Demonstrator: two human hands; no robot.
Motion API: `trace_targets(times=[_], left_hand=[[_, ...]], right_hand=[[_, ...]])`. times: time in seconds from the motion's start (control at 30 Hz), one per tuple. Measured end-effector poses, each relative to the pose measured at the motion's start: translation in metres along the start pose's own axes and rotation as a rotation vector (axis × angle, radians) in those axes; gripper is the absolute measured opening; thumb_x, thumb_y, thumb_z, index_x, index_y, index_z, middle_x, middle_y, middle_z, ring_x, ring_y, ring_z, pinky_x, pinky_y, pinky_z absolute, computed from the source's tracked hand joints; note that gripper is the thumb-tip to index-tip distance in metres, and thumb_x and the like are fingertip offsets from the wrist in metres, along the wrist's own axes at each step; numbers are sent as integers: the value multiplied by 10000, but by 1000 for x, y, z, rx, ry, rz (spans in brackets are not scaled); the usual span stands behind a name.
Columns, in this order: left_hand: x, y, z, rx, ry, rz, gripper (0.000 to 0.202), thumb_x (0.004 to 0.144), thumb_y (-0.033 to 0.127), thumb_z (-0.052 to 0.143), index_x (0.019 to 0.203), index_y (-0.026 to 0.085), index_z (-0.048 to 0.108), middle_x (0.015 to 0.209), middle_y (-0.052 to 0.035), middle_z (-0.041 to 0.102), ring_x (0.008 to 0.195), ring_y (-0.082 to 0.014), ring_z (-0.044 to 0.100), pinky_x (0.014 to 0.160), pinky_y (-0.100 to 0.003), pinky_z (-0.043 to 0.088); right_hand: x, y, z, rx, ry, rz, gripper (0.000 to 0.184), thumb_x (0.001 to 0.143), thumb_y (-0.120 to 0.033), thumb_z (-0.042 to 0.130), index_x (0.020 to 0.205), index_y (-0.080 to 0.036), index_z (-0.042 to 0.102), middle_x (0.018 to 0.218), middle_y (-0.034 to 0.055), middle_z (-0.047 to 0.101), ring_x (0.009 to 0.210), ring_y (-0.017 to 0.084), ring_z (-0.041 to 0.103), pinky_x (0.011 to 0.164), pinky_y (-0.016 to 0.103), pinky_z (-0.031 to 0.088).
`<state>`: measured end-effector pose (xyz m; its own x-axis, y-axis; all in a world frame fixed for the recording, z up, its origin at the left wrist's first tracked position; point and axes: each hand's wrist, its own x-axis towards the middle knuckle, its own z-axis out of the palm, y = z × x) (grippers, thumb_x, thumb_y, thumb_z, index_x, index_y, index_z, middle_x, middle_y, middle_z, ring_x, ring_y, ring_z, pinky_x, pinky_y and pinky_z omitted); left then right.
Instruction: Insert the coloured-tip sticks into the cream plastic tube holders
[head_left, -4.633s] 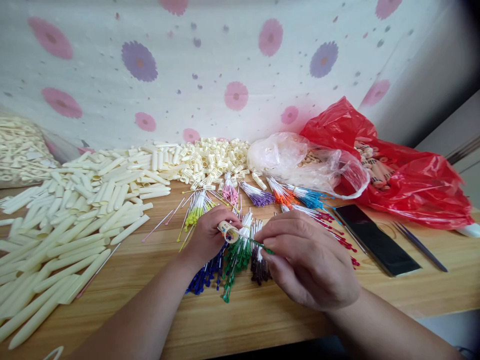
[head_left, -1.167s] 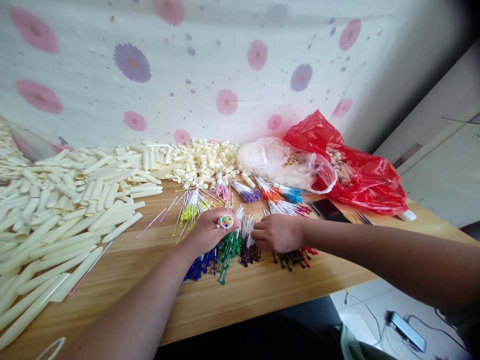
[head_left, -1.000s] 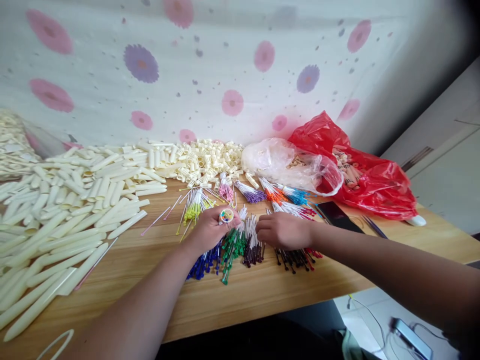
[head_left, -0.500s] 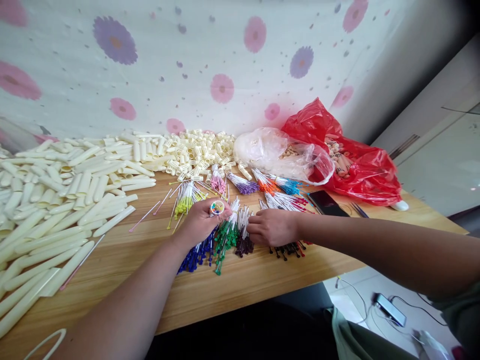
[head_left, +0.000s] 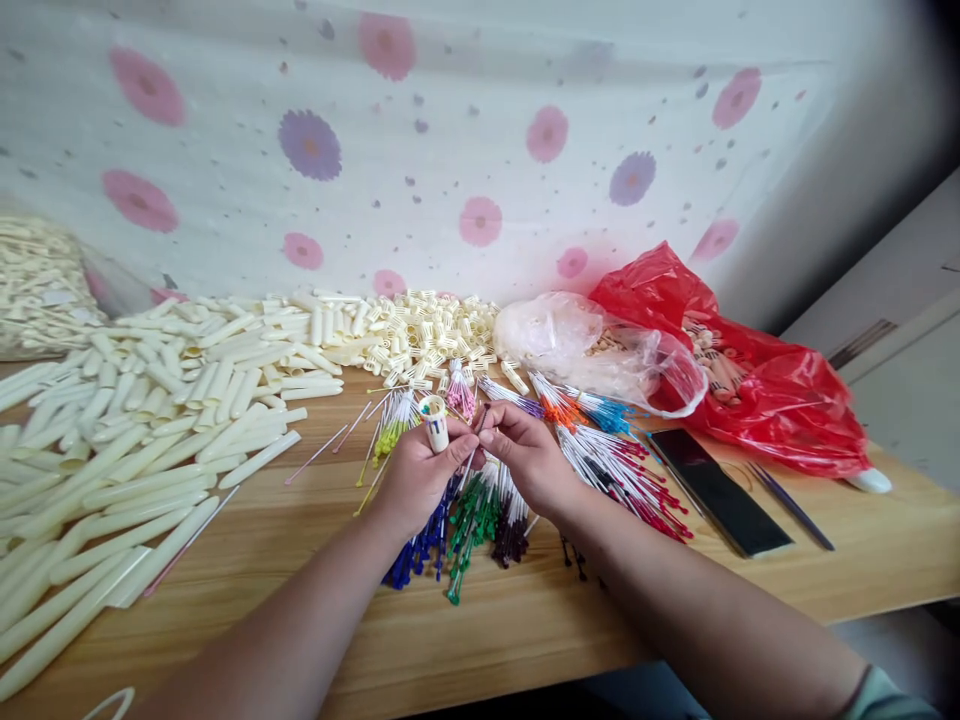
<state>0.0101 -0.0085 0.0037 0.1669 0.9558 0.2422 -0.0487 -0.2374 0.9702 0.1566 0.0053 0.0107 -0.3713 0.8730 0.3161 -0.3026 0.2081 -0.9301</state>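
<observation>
My left hand [head_left: 417,478] is closed around a small cream tube [head_left: 435,420], held upright with its open end up. Close beside it, my right hand [head_left: 525,455] pinches a thin dark-tipped stick [head_left: 471,458] that slants down toward the left hand. Both hands hover above bundles of coloured-tipped sticks: blue [head_left: 420,548], green [head_left: 471,520] and dark maroon [head_left: 513,522]. A fan of red-tipped sticks [head_left: 628,470] lies just to the right of my right hand.
A big heap of long cream tubes [head_left: 135,420] covers the wooden table [head_left: 480,630] on the left. Small cream rings [head_left: 427,335] are piled at the back. A clear bag [head_left: 592,345], a red bag [head_left: 757,385], a black phone [head_left: 716,490] and tweezers [head_left: 791,505] lie on the right.
My right hand has risen off the dark-tipped sticks on the table and come up beside the left hand with one stick. The left hand has turned the tube upright.
</observation>
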Motion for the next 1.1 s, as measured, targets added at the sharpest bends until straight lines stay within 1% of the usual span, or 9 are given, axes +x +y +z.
trace_targets(times=[0.13, 0.27, 0.4, 0.53, 0.63, 0.73, 0.8, 0.87, 1.1], left_hand=[[0, 1, -1, 82, -36, -12, 214, 807, 366, 619, 744, 162, 636, 600, 4, 618, 592, -136, 568, 601, -267, 457], [-1, 7, 0, 233, -73, 42, 178, 830, 279, 579, 705, 167, 638, 597, 15, 608, 590, -120, 555, 595, -245, 441], [-1, 9, 2, 348, -92, 118, 154, 821, 231, 590, 689, 172, 643, 626, 10, 633, 597, -121, 582, 601, -238, 460], [-1, 6, 0, 392, -10, 251, 92, 824, 245, 624, 854, 184, 686, 856, -37, 711, 797, -161, 653, 731, -266, 494], [0, 2, -4, 442, 39, 311, 77, 823, 249, 635, 822, 185, 678, 774, -17, 690, 709, -139, 635, 668, -246, 486], [1, 0, -6, 476, 14, 369, 62, 817, 238, 644, 790, 187, 667, 712, 4, 648, 647, -121, 597, 626, -233, 466], [2, -1, -7, 495, -19, 401, 33, 810, 219, 650, 804, 191, 666, 721, 5, 637, 658, -121, 586, 633, -236, 461], [3, -2, -7, 506, -43, 422, 21, 810, 203, 648, 816, 193, 665, 734, 1, 635, 676, -127, 580, 642, -244, 457], [2, 1, -1, 504, -85, 430, 81, 817, 260, 638, 788, 185, 645, 688, 0, 587, 651, -136, 558, 600, -260, 431]], right_hand=[[-1, 0, -4, -13, 57, -6, 249, 743, -377, 711, 740, -200, 534, 748, -24, 533, 599, 112, 558, 600, 289, 505], [-4, -3, -13, -87, 117, -30, 194, 733, -340, 713, 771, -199, 586, 753, -17, 597, 657, 108, 580, 634, 266, 505], [-8, -15, -19, -295, 113, -77, 139, 783, -307, 659, 759, -185, 596, 679, -10, 624, 596, 105, 582, 564, 243, 487], [-24, -50, -21, -713, 174, -356, 38, 829, -207, 612, 800, -200, 635, 704, 27, 659, 638, 142, 611, 575, 278, 494], [-45, -83, -21, -765, 315, -646, 181, 828, -124, 592, 950, -250, 636, 836, 59, 694, 810, 206, 660, 711, 362, 542], [-61, -104, -18, -784, 183, -766, 234, 813, -106, 598, 1016, -221, 613, 853, 67, 700, 826, 213, 676, 722, 368, 573], [-63, -110, -14, -826, 56, -771, 212, 807, -79, 593, 998, -172, 609, 843, 72, 702, 809, 186, 681, 718, 322, 584], [-59, -110, -10, -868, -9, -772, 164, 809, -58, 583, 948, -139, 613, 828, 84, 704, 802, 164, 683, 727, 278, 583], [-42, -83, -1, -841, -3, -800, 97, 821, -55, 583, 903, -100, 612, 820, 114, 702, 822, 152, 667, 748, 264, 565]])
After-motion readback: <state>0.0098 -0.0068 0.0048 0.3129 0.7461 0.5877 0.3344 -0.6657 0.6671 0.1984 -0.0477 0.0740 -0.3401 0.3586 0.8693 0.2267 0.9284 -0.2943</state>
